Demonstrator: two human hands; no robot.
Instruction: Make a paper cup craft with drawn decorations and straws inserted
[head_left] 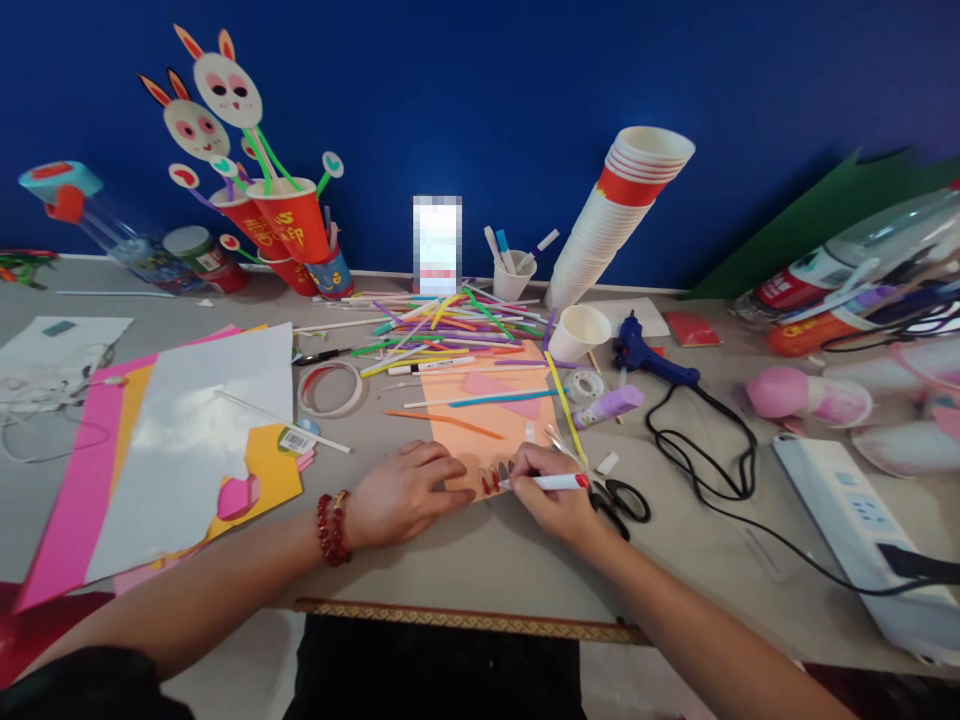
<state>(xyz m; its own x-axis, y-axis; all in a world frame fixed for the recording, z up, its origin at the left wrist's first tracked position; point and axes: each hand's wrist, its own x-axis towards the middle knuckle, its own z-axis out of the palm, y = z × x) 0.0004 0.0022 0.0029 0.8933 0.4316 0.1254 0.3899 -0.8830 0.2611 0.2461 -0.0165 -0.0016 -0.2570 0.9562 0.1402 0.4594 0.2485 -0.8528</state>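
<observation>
My right hand point(551, 490) grips a white marker point(559, 482) with a red end, its tip down at the near edge of an orange sheet of paper point(457, 425). Beside the tip, small oval shapes point(490, 479) with dark red colouring show on the paper. Flat on the sheet's left corner rests my left hand point(412, 490), fingers stretched out and holding nothing; a red bead bracelet circles that wrist. Black-handled scissors point(626, 500) lie just right of my right hand, their blades partly hidden. A pile of coloured pipe cleaners point(450, 325) covers the paper's far end.
Coloured paper sheets point(187, 430) and a tape roll point(330, 388) lie on the left. To the right are a blue glue gun point(649, 350) with its black cord, a glue stick point(611, 405) and a power strip point(862, 530). Stacked paper cups point(611, 220) lean at the back.
</observation>
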